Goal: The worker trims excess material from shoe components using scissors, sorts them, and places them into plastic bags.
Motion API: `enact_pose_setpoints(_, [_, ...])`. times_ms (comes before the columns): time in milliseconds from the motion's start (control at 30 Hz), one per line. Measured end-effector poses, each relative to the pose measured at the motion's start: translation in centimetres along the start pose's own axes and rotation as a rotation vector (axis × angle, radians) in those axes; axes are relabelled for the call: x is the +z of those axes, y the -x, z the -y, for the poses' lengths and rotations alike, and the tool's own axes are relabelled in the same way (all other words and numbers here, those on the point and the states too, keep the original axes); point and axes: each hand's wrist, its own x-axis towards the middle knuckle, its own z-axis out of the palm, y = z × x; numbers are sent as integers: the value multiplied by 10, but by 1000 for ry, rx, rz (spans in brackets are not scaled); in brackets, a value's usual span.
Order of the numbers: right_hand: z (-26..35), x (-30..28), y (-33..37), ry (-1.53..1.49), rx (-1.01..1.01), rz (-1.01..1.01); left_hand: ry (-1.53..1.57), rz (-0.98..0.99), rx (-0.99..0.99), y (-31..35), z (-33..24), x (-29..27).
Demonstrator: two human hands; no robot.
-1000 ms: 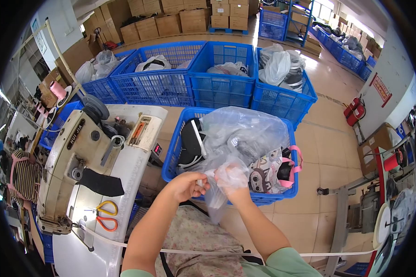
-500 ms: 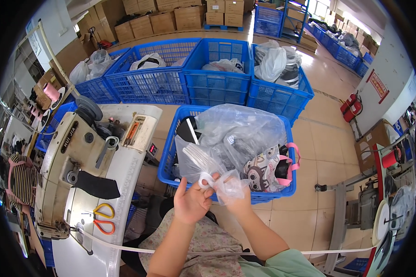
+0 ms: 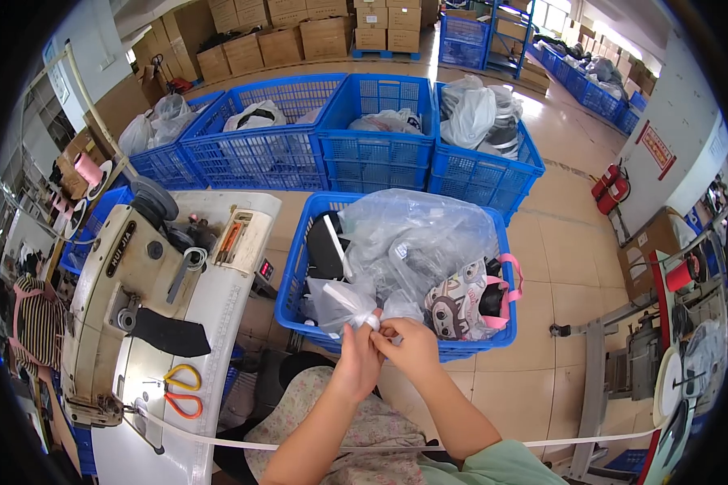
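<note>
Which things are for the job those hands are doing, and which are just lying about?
Seem part of the job:
left hand and right hand, at the bag's bunched neck
clear plastic bag
blue basket below it

Seem just about, untouched:
scissors
sewing machine
black fabric piece
fire extinguisher

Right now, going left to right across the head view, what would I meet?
Striped pink-trimmed item → scissors → left hand → right hand → cartoon-print bag with pink handles → red fire extinguisher → red thread spool.
</note>
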Motion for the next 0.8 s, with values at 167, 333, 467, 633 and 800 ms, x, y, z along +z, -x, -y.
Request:
enact_pose_setpoints(167, [-12,5,1,165,-144,-5,-121,-53,-37,5,8,-2])
enact_pose_setpoints(333, [-30,18,1,-45,78,44,-252,-75,-77,7,17,-8])
enact_pose_setpoints(467, [-44,25,3,-345,290,86,-247,-103,-138,11,14,-7])
enact_pose_setpoints(633, [-46,23,4,-193,33,58,-193,-56,-161,22,0,-6])
enact_pose_setpoints(800, [-50,22,7,-127,-58,133,-201,-47,-177,28,0,-8])
